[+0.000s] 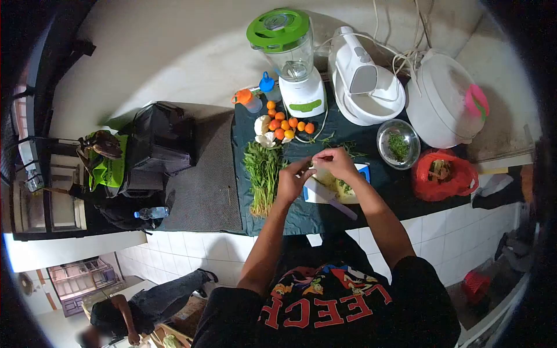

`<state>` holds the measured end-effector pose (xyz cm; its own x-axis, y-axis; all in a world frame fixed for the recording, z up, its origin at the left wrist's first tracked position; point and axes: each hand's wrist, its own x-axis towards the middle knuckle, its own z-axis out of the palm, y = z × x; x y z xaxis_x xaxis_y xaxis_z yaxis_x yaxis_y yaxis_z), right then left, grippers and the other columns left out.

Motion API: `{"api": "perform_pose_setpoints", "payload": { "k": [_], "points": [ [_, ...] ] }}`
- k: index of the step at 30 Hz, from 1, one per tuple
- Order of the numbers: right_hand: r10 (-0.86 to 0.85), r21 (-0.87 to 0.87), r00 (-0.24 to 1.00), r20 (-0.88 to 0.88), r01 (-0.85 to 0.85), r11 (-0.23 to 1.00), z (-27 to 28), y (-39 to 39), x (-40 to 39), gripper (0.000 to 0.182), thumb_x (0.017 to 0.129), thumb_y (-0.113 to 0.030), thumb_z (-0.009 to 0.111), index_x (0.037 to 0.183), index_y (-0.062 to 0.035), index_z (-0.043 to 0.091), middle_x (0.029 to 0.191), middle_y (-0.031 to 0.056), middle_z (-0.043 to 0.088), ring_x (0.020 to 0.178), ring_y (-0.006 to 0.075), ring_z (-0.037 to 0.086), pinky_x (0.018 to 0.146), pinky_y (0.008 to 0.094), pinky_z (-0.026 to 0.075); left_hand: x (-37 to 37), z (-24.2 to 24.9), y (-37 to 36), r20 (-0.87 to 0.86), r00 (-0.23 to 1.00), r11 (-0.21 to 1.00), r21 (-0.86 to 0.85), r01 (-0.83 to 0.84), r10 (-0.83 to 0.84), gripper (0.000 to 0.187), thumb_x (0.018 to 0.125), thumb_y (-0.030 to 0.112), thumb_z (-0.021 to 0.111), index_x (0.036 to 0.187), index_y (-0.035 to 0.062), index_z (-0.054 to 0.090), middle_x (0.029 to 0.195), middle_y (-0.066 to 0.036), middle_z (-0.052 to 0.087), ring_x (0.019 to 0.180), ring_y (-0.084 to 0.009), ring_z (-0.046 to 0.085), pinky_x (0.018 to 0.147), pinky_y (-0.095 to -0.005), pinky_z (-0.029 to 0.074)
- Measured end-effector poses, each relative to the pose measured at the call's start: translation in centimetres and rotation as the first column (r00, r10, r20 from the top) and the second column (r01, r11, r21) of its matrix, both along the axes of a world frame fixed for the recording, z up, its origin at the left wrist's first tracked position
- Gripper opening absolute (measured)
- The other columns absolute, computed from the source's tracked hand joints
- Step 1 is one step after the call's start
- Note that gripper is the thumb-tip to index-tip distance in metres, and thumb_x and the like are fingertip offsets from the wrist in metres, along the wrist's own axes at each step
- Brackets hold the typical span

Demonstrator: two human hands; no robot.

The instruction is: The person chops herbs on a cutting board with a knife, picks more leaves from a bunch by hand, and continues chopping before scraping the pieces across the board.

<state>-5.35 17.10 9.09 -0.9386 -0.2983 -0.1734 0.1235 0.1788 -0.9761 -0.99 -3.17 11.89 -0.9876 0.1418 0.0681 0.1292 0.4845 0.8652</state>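
I see both forearms stretched forward, converging. My left hand (292,178) has its fingers curled, thumb and fingertips pinched toward the right. My right hand (335,163) arches just beside it, knuckles up, fingertips bent down to meet the left's.

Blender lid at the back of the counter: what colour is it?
Green, with a clear centre cap; the blender lid shows best in the head view.

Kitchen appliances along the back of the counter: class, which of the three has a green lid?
The blender, standing leftmost of the three. Its clear jar carries a bright green lid, while the stand mixer and the round cooker to its right are white.
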Motion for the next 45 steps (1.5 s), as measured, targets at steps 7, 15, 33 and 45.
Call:
{"api": "perform_pose_setpoints", "payload": {
  "k": [7, 15, 33, 45],
  "points": [
    [-0.021, 0.032, 0.998, 0.061, 0.019, 0.999, -1.9, -1.1, 0.7, 0.026, 0.087, -0.026, 0.083, 0.102, -0.0051, 0.082, 0.090, 0.0092, 0.079, 0.082, 0.0125, 0.071, 0.079, 0.0312, 0.056, 0.2, -0.8, -0.7, -0.233, 0.971, 0.977, -0.211, 0.009, -0.059, 0.027, 0.089, 0.019, 0.080, 0.110, 0.0031, 0.077, 0.101, -0.017, 0.075, 0.090, -0.0328, 0.074, 0.078, -0.0405, 0.059],
    [-0.085, 0.131, 0.994, 0.062, 0.076, 0.988, -2.4, -1.3, 1.7, 0.029, 0.083, -0.028, 0.084, 0.099, -0.0039, 0.082, 0.082, 0.0111, 0.078, 0.072, 0.0158, 0.071, 0.071, 0.0334, 0.056, 1.5, 1.2, -0.6, -0.328, 0.945, 0.931, -0.346, -0.117, -0.004, 0.067, 0.081, 0.024, 0.087, 0.139, 0.0074, 0.058, 0.122, -0.017, 0.069, 0.114, -0.0395, 0.065, 0.098, -0.0465, 0.053],
    [0.273, 0.822, 0.812, -0.516, 0.382, 0.422, -3.7, 0.4, 17.6, 0.023, 0.087, -0.019, 0.066, 0.106, -0.0058, 0.067, 0.098, 0.0126, 0.065, 0.091, 0.0307, 0.067, 0.076, 0.0463, 0.056, 7.5, -4.6, -5.0, 0.265, 0.918, 0.941, 0.088, -0.328, 0.295, 0.016, 0.094, 0.013, 0.076, 0.104, -0.0002, 0.073, 0.091, -0.013, 0.079, 0.083, -0.0171, 0.075, 0.077, -0.0316, 0.056],
    [-0.018, 0.615, 0.885, -0.466, 0.338, 0.713, -4.8, -0.4, 22.6, 0.039, 0.096, -0.015, 0.057, 0.132, 0.0019, 0.056, 0.107, 0.0220, 0.066, 0.096, 0.0369, 0.069, 0.084, 0.0466, 0.060, 10.7, -7.7, -4.8, -0.012, 0.957, 0.956, -0.046, -0.289, 0.288, 0.016, 0.099, 0.017, 0.072, 0.106, 0.0035, 0.075, 0.097, -0.011, 0.074, 0.088, -0.0232, 0.070, 0.082, -0.0353, 0.053]
  ]
}}
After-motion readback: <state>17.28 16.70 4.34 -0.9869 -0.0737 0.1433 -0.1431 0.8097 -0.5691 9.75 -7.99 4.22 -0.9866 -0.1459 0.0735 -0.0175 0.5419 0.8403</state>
